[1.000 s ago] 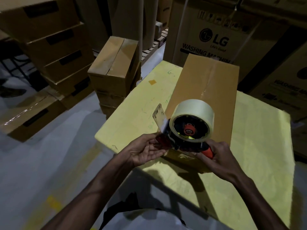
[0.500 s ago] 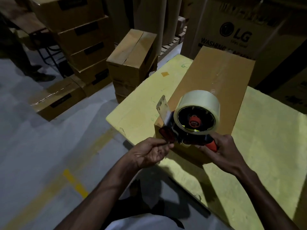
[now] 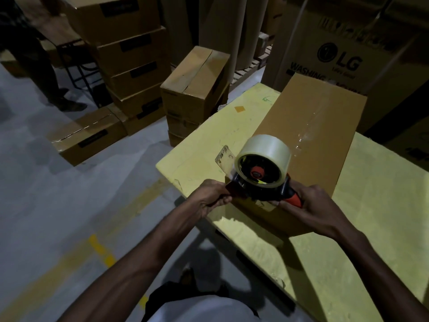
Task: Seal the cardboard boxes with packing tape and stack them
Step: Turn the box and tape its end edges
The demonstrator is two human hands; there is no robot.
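Grip of right hand [image 3: 318,205] on tape dispenser [image 3: 262,169], left hand [image 3: 210,197] pinching its front, over box [image 3: 308,122]; carton stack [image 3: 195,89] beside table [image 3: 376,228].

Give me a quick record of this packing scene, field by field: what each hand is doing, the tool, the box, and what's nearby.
left hand: pinches the front end of the tape dispenser
right hand: grips the dispenser's orange handle
tape roll: clear, mounted on the dispenser
box: closed, on the yellow table, shiny tape along its top seam
dispenser position: at the box's near end
nearby: stacked boxes on the floor; LG carton behind the table
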